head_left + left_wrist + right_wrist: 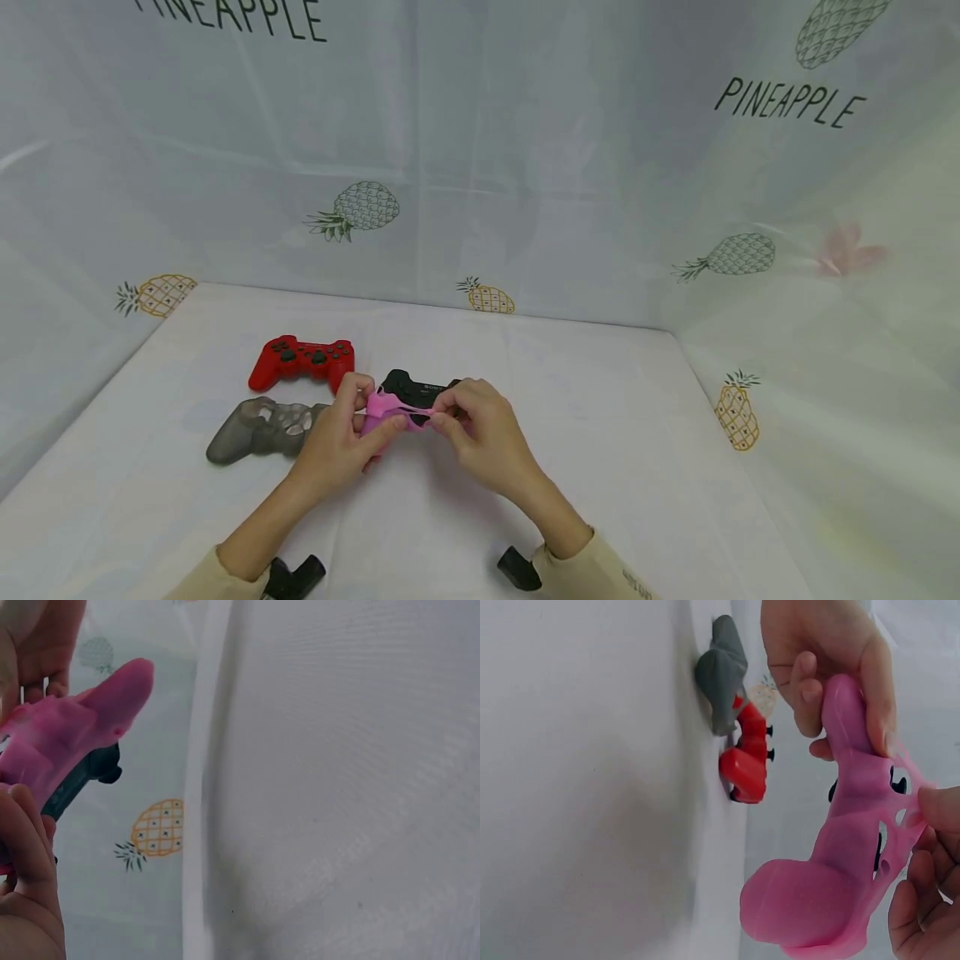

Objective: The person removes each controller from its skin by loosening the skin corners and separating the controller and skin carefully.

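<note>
A pink silicone controller skin (385,405) is raised between both hands, with openings along one edge. My left hand (339,442) grips its left handle part, thumb on the near side. My right hand (483,433) pinches the edge of the skin between thumb and index finger, and the right wrist view shows that edge (909,817) pulled out thin. Black shows through the openings; I cannot tell whether a controller sits inside. A black game controller (411,387) lies just behind the skin, partly hidden by it and the right hand.
At the left on the white-covered table (600,417) lie a red game controller (303,358) and, nearer, a grey one (262,429), partly behind the left hand. A pineapple-print curtain (525,167) stands along the back and sides.
</note>
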`<state>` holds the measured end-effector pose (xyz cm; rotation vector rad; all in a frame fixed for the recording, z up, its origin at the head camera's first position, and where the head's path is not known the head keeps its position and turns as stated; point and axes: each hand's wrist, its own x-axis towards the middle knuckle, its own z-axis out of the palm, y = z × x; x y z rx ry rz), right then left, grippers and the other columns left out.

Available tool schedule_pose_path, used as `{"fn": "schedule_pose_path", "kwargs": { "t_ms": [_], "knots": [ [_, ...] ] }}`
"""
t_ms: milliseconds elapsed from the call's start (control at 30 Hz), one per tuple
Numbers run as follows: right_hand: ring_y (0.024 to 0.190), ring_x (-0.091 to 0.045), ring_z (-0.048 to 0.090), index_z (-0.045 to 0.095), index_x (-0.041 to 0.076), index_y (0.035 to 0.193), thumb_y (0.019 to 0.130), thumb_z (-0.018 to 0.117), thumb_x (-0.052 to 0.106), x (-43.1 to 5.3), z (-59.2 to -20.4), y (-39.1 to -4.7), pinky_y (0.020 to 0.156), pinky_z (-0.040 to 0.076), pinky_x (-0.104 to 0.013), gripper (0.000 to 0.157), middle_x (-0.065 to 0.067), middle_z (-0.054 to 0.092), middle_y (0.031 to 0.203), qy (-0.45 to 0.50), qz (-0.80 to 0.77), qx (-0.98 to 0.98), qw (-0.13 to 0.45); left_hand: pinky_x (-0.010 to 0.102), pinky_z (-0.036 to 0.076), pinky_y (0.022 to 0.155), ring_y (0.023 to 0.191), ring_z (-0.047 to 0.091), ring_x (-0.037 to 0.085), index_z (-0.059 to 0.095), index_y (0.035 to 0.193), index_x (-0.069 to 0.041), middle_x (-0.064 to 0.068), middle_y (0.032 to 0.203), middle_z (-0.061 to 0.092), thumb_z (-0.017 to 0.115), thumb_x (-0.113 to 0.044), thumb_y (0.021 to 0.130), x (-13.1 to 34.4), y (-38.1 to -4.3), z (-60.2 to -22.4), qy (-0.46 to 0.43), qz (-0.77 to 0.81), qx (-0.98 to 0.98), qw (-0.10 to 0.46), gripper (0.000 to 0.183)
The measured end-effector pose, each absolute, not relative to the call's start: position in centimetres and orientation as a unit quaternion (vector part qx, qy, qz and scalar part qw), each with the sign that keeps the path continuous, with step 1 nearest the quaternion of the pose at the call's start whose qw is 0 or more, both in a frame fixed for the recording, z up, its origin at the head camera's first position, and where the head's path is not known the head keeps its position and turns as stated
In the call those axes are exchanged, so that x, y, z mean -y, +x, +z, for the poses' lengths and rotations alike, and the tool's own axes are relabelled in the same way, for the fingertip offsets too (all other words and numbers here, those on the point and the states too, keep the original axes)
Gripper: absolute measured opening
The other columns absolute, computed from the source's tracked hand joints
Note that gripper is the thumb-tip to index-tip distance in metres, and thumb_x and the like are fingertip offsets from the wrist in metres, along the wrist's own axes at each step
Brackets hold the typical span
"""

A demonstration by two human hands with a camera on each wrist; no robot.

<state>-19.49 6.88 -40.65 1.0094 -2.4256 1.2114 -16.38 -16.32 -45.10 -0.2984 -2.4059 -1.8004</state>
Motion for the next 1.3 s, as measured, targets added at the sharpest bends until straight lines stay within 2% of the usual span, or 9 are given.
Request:
{"fn": "schedule_pose_path", "kwargs": {
  "t_ms": [167, 333, 500, 833, 933, 1133, 1300],
  "knots": [
    [0.083, -0.018, 0.055, 0.071, 0.017, 0.092, 0.096, 0.079, 0.010, -6.8, -40.9, -18.9, 0.073, 0.045, -0.024, 0.012, 0.010, 0.061, 0.085, 0.357, 0.398, 0.833, 0.146, 0.034, 0.051, 0.042, 0.046, 0.056, 0.020, 0.037, 0.118, -0.009, 0.013, 0.086, 0.059, 0.076, -0.014, 0.100, 16.4, -16.3, -45.1, -0.115, -0.613, 0.778, 0.077, 0.043],
    [0.083, -0.012, 0.052, 0.071, 0.016, 0.094, 0.096, 0.079, 0.010, -6.6, -41.3, -18.4, 0.073, 0.043, -0.023, 0.010, 0.009, 0.060, 0.086, 0.363, 0.381, 0.833, 0.171, 0.034, 0.051, 0.043, 0.045, 0.057, 0.019, 0.038, 0.116, -0.009, 0.009, 0.075, 0.059, 0.074, -0.014, 0.101, 16.3, -16.2, -45.1, -0.114, -0.606, 0.782, 0.092, 0.039],
    [0.084, -0.007, 0.049, 0.071, 0.015, 0.096, 0.097, 0.078, 0.012, -6.5, -41.6, -18.0, 0.073, 0.043, -0.021, 0.007, 0.008, 0.060, 0.090, 0.365, 0.371, 0.834, 0.184, 0.034, 0.053, 0.045, 0.045, 0.058, 0.020, 0.036, 0.115, -0.008, 0.009, 0.071, 0.058, 0.072, -0.011, 0.102, 16.2, -16.1, -45.3, -0.111, -0.616, 0.774, 0.095, 0.038],
    [0.090, -0.010, 0.052, 0.073, 0.016, 0.097, 0.100, 0.075, 0.016, -5.8, -42.2, -17.3, 0.079, 0.044, -0.024, 0.004, 0.008, 0.062, 0.097, 0.355, 0.368, 0.838, 0.192, 0.035, 0.056, 0.049, 0.049, 0.060, 0.023, 0.033, 0.114, -0.005, 0.010, 0.073, 0.059, 0.069, -0.004, 0.102, 15.9, -16.2, -45.6, -0.108, -0.646, 0.747, 0.116, 0.038],
    [0.093, -0.012, 0.054, 0.073, 0.014, 0.097, 0.100, 0.075, 0.015, -5.5, -42.4, -16.8, 0.081, 0.046, -0.024, 0.004, 0.007, 0.064, 0.098, 0.343, 0.375, 0.837, 0.202, 0.035, 0.057, 0.051, 0.049, 0.061, 0.024, 0.033, 0.113, -0.004, 0.011, 0.079, 0.060, 0.068, -0.002, 0.102, 15.7, -16.2, -45.6, -0.105, -0.657, 0.737, 0.119, 0.037],
    [0.094, -0.012, 0.057, 0.075, 0.013, 0.098, 0.097, 0.078, 0.014, -4.8, -42.7, -16.2, 0.085, 0.049, -0.021, 0.004, 0.006, 0.065, 0.097, 0.327, 0.383, 0.836, 0.220, 0.035, 0.060, 0.059, 0.054, 0.065, 0.034, 0.031, 0.115, -0.006, 0.014, 0.094, 0.061, 0.065, -0.005, 0.104, 15.5, -16.0, -45.3, -0.087, -0.670, 0.728, 0.114, 0.036],
    [0.091, -0.011, 0.059, 0.076, 0.013, 0.097, 0.094, 0.082, 0.012, -4.5, -42.9, -15.9, 0.083, 0.051, -0.022, 0.007, 0.005, 0.066, 0.094, 0.317, 0.382, 0.837, 0.231, 0.035, 0.062, 0.061, 0.055, 0.066, 0.038, 0.031, 0.116, -0.007, 0.012, 0.097, 0.061, 0.065, -0.003, 0.104, 15.5, -15.9, -45.2, -0.083, -0.674, 0.725, 0.115, 0.036]
  ]
}}
